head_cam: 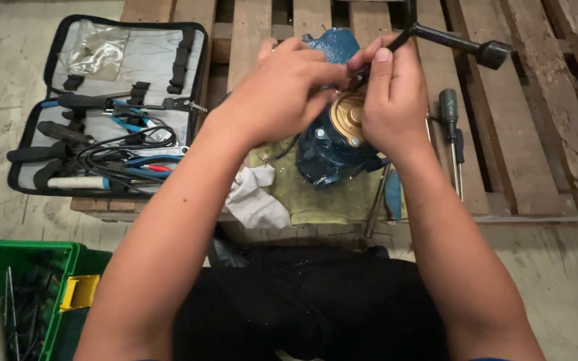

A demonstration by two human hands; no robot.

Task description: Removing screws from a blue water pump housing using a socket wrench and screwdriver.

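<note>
A wooden pallet (503, 134) is seen lying on a pale floor, and on its slats a blue pump body (332, 150) is set, resting on a yellowish cloth (329, 200) with a white rag (255, 197) just beside it. To the left, an open tool case (112, 100) is laid out on the pallet's end, filled with pliers, screwdrivers and dark cables, a clear plastic bag being tucked in its upper part. A green toolbox (48, 281) with a yellow latch is seen at the lower left corner. The pump is closed in from both sides by the two hands. The left hand (282, 90) is curled over the top of the pump, its fingers drawn together at the brass fitting (348, 117). The right hand (389, 97) is pressed around a black-handled tool (456, 41), whose tip is held against that brass part. Two screwdrivers (451, 134) are laid on the slats just right of the right hand.
</note>
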